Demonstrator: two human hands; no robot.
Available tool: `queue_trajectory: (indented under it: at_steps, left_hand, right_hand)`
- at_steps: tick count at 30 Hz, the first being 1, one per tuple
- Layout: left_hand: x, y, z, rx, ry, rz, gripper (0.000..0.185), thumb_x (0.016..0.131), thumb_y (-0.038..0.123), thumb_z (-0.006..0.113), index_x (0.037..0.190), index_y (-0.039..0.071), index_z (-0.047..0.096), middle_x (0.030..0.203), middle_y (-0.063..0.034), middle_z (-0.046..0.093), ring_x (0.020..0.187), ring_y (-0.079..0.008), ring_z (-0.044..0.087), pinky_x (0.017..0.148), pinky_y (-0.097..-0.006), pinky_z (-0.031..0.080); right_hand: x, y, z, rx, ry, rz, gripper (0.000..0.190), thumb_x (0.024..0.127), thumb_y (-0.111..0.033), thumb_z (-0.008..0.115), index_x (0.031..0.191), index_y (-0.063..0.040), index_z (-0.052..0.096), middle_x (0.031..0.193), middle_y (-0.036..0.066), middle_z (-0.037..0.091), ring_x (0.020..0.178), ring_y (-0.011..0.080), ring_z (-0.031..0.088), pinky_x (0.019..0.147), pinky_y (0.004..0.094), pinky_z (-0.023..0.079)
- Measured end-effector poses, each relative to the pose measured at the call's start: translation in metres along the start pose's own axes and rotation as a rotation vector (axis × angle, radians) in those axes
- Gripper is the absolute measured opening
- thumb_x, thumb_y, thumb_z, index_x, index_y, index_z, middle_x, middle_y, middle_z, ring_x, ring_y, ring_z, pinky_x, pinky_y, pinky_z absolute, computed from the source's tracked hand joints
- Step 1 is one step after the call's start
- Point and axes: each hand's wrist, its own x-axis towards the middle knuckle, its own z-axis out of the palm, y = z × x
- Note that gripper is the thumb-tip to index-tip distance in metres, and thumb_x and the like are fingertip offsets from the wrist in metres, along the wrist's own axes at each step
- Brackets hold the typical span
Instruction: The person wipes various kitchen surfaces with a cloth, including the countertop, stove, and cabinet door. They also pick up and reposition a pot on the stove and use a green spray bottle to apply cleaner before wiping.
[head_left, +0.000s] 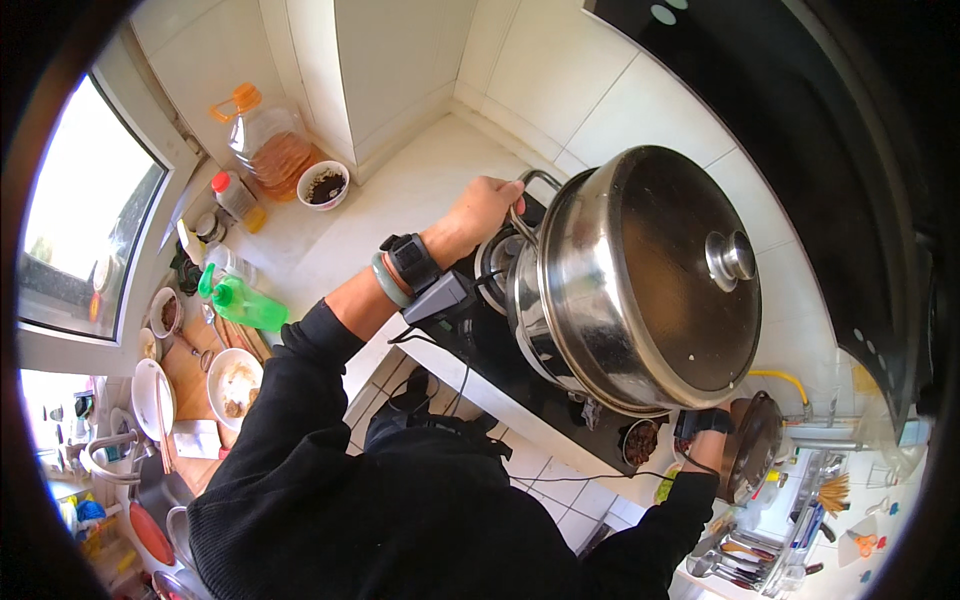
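A large stainless steel steamer pot (581, 289) with a glass lid (667, 277) and metal knob (730, 260) fills the right of the view. It sits at or over the black gas stove (450, 322), leaning in the picture; whether it touches the burner I cannot tell. My left hand (487, 206) grips the loop handle (540, 178) on its left side. At its opposite side is my right wrist (705, 442), wearing a black device; the hand itself is hidden behind the pot. Beneath the left forearm a grey box (439, 296) with a cable is visible.
A bowl of dark food (640, 441) and a lidded wok (750, 450) stand right of the pot. Leftward are an oil jug (274, 150), a bowl of dark sauce (325, 185), a green pump bottle (247, 301) and a cleaver (196, 439). A range hood (795, 150) overhangs.
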Motion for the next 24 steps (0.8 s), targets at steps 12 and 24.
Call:
queue_trajectory:
  at_steps: [12,24]
  left_hand:
    - [0.045,-0.018,-0.063,0.089,0.125,-0.041,0.04,0.094,0.033,0.05,0.072,0.002,0.062,0.068,-0.0036,0.047,0.067,-0.0149,0.042,0.062,-0.0331,0.036]
    - [0.079,-0.052,-0.074,0.07,0.122,-0.01,0.039,0.098,0.032,0.048,0.073,0.005,0.06,0.061,0.0041,0.042,0.055,-0.0076,0.035,0.051,-0.0256,0.028]
  right_hand:
    - [0.048,0.052,0.076,-0.115,-0.161,-0.084,0.036,0.097,-0.032,0.047,0.108,0.0,0.061,0.105,0.01,0.066,0.089,0.0201,0.06,0.079,0.0347,0.049]
    - [0.046,0.064,0.117,-0.418,-0.067,-0.418,0.018,0.087,-0.011,0.059,0.087,0.006,0.065,0.083,0.011,0.07,0.076,0.016,0.061,0.066,0.0335,0.049]
